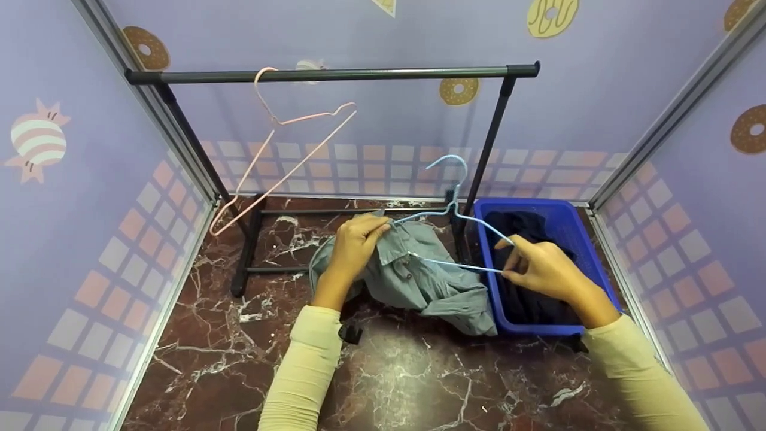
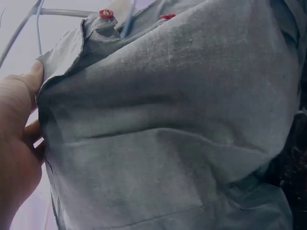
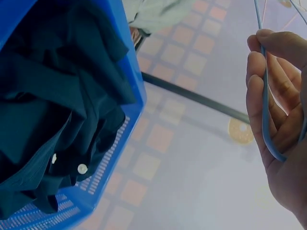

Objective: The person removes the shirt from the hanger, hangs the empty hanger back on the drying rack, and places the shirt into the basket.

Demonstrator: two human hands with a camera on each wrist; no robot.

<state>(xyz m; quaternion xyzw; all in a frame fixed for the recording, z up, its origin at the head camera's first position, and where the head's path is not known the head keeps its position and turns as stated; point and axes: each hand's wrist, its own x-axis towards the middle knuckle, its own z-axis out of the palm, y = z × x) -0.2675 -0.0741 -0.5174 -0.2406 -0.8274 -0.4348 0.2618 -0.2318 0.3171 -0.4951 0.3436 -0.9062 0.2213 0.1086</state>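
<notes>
A grey-green buttoned shirt [image 1: 407, 275] hangs bunched low over the floor, its collar side raised. My left hand [image 1: 358, 242] pinches its upper edge; the left wrist view shows the thumb on the cloth [image 2: 158, 105] near red buttons [image 2: 106, 14]. In my right hand [image 1: 541, 266] is the right end of a light blue hanger [image 1: 488, 224], with thumb and fingers curled round the wire [image 3: 265, 105]. The hanger's other end goes into the shirt at the neck, where the cloth hides it. Its hook [image 1: 458, 161] points up.
A black garment rack [image 1: 359, 75] stands behind, with a pink hanger [image 1: 287, 173] hooked on its bar at the left. To the right sits a blue basket [image 1: 541, 206] holding dark clothes [image 3: 62, 105]. Patterned walls enclose the marbled floor [image 1: 419, 383] on three sides.
</notes>
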